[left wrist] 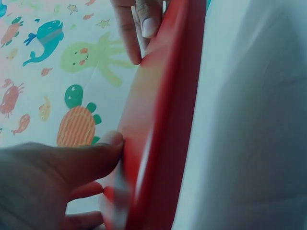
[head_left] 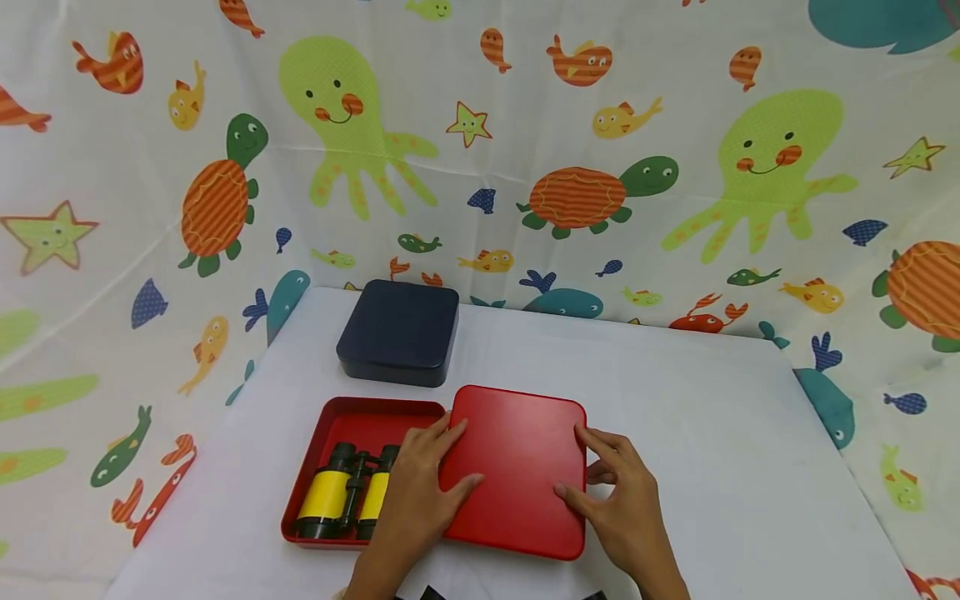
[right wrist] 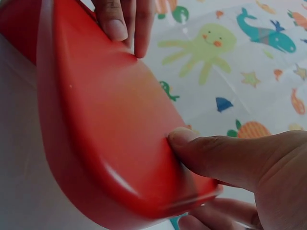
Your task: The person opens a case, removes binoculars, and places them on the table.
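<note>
A glossy red lid (head_left: 514, 469), square with rounded corners and a shallow turned-down rim, lies between two bare hands on a white counter (head_left: 712, 433), its left edge overlapping the right wall of an open red box (head_left: 341, 418). The left hand (head_left: 420, 483) grips the lid's left side, thumb laid flat across the smooth top and the other fingers (head_left: 442, 429) spread along the far-left edge; the left wrist view shows that thumb pressed to the top face (left wrist: 158, 143) while the curled fingers tuck under the rim. The right hand (head_left: 626, 500) holds the opposite side, thumb on the top near the front-right corner and fingers (head_left: 600, 437) bent round the right rim; the right wrist view shows the thumb tip (right wrist: 184, 139) pressing the lid's sheen-streaked surface (right wrist: 105, 124), with the other fingers wrapped below. Just left of the left fingers, inside the box, a pair of toy binoculars (head_left: 341, 500) rests, black with yellow barrels, partly hidden by the wrist. Beyond the fingers, near the counter's far-left edge, sits a closed dark navy box (head_left: 399, 332) of the same rounded square form, matte in finish. A cloth backdrop (head_left: 480, 150) printed with cartoon octopuses, turtles, fish and starfish wraps around the counter behind and to both sides.
</note>
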`<state>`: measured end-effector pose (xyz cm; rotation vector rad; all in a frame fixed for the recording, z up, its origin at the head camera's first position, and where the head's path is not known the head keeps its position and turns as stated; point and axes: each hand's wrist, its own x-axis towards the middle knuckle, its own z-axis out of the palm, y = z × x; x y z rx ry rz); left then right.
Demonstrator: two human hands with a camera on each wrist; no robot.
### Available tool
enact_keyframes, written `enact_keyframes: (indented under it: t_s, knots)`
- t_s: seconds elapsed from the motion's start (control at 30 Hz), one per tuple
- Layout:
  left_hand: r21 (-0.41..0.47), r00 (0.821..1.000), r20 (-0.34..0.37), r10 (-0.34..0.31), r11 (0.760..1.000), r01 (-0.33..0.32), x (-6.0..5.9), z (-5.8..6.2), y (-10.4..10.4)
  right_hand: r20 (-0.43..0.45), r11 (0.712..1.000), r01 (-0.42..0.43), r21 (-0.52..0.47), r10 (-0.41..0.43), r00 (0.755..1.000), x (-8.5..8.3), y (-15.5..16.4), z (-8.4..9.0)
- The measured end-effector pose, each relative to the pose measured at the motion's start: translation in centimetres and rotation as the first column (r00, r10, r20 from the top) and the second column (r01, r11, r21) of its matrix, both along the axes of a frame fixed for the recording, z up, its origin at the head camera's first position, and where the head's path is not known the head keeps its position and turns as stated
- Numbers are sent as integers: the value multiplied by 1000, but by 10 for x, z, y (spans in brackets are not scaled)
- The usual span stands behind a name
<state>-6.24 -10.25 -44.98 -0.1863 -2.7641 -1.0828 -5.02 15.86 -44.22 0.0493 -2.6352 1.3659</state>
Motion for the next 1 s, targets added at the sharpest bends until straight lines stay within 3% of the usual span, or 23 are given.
enact_keyframes:
  t_s: [0.47, 1.0]
  knots:
    - [-3, 999, -1, -44, 999, 44, -2, -10, 23, -6, 996, 20, 92, -20, 1000, 4, 22, -4]
    - [-6, 999, -18, -48, 999, 48, -1, -22, 42, 1, 993, 35, 111, -35, 999, 7, 34, -13]
